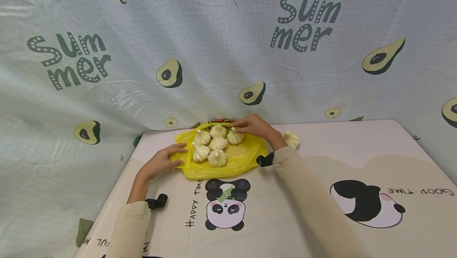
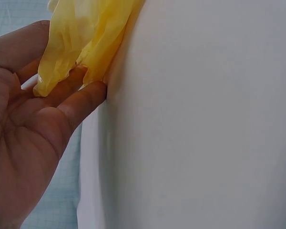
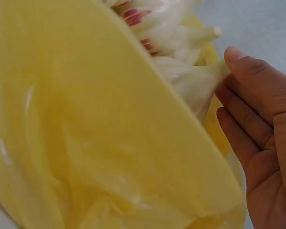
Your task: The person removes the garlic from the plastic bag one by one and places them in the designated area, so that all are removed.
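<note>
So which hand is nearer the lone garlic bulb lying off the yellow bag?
Right. The right hand lies just beside the lone garlic bulb; the left hand presses the yellow bag at its far edge.

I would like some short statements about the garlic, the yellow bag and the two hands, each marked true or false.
1. Six garlic bulbs lie on the yellow plastic bag. True.
2. One more garlic bulb lies on the table, to the right of the bag and apart from it. True.
3. The left hand lifts a garlic bulb off the table. False: its straight fingers touch the left edge of the bag and hold no bulb.
4. The right hand rests beside the panda print. False: it reaches over the far side of the bag, with its fingers at a bulb there.
5. The bag is blue. False: it is yellow.
</note>
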Demonstrator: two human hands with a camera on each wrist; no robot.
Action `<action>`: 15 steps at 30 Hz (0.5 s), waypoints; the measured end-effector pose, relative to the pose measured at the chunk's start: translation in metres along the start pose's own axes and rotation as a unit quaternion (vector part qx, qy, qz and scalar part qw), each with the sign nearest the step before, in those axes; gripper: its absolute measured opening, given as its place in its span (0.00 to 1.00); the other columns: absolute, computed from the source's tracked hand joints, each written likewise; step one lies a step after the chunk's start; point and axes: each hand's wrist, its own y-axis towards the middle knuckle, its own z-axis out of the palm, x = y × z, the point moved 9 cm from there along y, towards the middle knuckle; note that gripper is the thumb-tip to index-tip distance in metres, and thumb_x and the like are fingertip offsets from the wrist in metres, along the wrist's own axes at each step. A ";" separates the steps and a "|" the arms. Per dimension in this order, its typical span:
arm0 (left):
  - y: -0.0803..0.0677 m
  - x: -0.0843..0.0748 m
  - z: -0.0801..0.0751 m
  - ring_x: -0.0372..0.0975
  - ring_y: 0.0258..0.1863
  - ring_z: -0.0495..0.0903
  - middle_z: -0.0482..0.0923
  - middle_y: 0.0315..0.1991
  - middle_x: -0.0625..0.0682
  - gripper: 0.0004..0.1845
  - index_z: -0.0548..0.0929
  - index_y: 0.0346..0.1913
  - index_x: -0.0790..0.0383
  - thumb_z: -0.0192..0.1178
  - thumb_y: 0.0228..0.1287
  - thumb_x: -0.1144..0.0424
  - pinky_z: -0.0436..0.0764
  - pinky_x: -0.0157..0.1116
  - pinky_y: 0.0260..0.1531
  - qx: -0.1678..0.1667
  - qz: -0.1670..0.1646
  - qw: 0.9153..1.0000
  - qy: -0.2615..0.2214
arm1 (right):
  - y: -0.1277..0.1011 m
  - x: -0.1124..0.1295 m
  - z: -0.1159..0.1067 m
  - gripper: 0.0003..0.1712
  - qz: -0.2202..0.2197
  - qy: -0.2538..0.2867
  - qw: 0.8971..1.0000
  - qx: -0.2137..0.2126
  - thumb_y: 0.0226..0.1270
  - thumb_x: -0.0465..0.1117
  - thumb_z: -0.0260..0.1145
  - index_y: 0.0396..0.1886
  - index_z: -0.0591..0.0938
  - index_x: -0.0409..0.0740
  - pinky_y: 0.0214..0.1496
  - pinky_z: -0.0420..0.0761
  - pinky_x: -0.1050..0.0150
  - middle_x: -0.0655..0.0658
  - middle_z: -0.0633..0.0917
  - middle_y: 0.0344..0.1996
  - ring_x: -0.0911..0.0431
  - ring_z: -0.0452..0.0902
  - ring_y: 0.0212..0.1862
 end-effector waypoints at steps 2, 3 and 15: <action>0.000 0.000 0.001 0.57 0.79 0.50 0.63 0.76 0.59 0.22 0.81 0.63 0.64 0.66 0.67 0.65 0.50 0.60 0.75 0.000 -0.003 1.000 0.004 | 0.002 -0.001 0.002 0.21 0.006 0.004 1.000 0.002 0.70 0.43 0.70 0.60 0.85 0.44 0.60 0.81 0.55 0.43 0.86 0.56 0.49 0.82 0.59; 0.000 0.001 0.001 0.57 0.79 0.50 0.63 0.76 0.59 0.22 0.81 0.64 0.64 0.66 0.67 0.65 0.50 0.60 0.75 0.000 -0.005 1.000 0.005 | 0.003 -0.002 0.003 0.20 0.008 0.006 1.000 0.004 0.70 0.43 0.70 0.60 0.85 0.44 0.60 0.81 0.55 0.43 0.86 0.56 0.49 0.82 0.59; -0.001 -0.002 0.000 0.58 0.79 0.50 0.63 0.76 0.60 0.22 0.80 0.64 0.65 0.66 0.68 0.65 0.50 0.61 0.75 0.000 -0.002 1.000 0.015 | 0.009 -0.004 0.009 0.19 0.014 0.032 0.999 0.008 0.69 0.41 0.71 0.57 0.86 0.41 0.60 0.82 0.57 0.42 0.88 0.54 0.49 0.84 0.56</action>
